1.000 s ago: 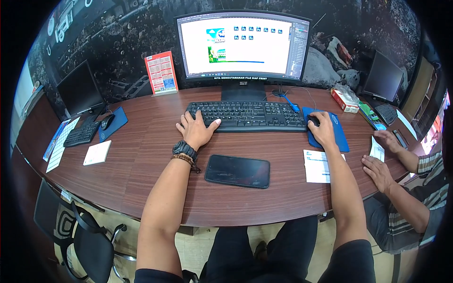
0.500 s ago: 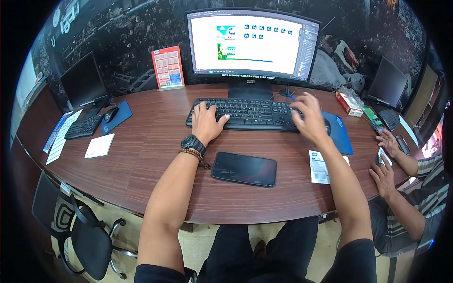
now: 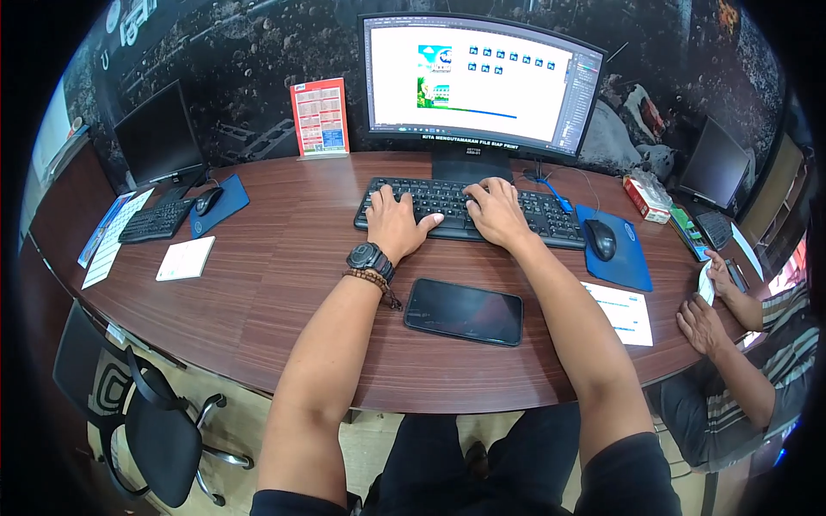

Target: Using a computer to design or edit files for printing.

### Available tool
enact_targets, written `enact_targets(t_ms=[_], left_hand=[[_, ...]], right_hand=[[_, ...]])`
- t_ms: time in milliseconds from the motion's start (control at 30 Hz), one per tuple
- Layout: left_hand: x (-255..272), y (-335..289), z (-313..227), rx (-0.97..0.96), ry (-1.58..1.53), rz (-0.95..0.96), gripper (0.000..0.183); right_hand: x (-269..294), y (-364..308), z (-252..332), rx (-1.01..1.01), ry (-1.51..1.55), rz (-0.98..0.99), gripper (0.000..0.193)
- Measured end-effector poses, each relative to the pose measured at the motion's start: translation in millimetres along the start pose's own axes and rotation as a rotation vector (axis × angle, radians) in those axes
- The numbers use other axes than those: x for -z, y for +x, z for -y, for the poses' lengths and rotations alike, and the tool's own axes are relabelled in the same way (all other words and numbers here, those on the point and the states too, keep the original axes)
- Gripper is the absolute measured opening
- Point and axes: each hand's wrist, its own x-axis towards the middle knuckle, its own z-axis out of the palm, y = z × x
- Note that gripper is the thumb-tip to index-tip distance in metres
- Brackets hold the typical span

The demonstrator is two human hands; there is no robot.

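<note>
My left hand [image 3: 395,225] rests on the left part of a black keyboard [image 3: 552,220], fingers spread over the keys and thumb stretched out, holding nothing. On the middle of the same keyboard lies my right hand [image 3: 497,211], fingers apart and bent onto the keys, also empty. A black wristwatch and a beaded bracelet are on my left wrist. Beyond the keyboard stands a monitor [image 3: 482,95] showing rows of small blue icons and two pictures. Between my forearms lies a black phone [image 3: 465,311], screen dark. Right of the keyboard, a black mouse [image 3: 601,241] sits on a blue mouse pad [image 3: 632,268].
A printed paper [image 3: 631,316] lies beside my right forearm. At right, a person's hands [image 3: 704,325] hold something white near a red-and-white box [image 3: 647,198]. To the left are a red desk calendar [image 3: 321,119], a second monitor [image 3: 159,133], a notepad [image 3: 185,259] and a chair [image 3: 163,443].
My right hand has moved left from the keyboard's right end to its middle, uncovering the mouse. The whole view has shifted slightly. The other person's hands have moved a little at the white item.
</note>
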Motion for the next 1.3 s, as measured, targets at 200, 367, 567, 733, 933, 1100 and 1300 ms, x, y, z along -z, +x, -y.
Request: enact_targets(t_ms=[200,367,567,733,933,1100,1300], left_hand=[[-7,1,7,-0.011,0.015,-0.049,0.074],[-6,2,4,-0.007,-0.001,-0.021,0.077],[-10,2,6,0.029,-0.003,-0.069,0.077],[-14,3,3,0.036,0.015,-0.085,0.077],[-14,5,6,0.053,-0.009,-0.039,0.077],[-15,7,2,0.059,0.036,-0.035,0.078],[-19,6,7,0.021,0.025,-0.065,0.072]], right_hand=[[2,1,8,-0.014,-0.011,0.056,0.029],[6,-1,4,-0.133,-0.073,0.062,0.029],[13,2,11,-0.131,-0.169,0.089,0.029],[0,8,21,-0.05,-0.058,0.079,0.031],[0,9,30,-0.048,-0.103,0.091,0.03],[-2,12,23,-0.044,-0.067,0.099,0.031],[2,11,26,-0.08,-0.112,0.159,0.03]])
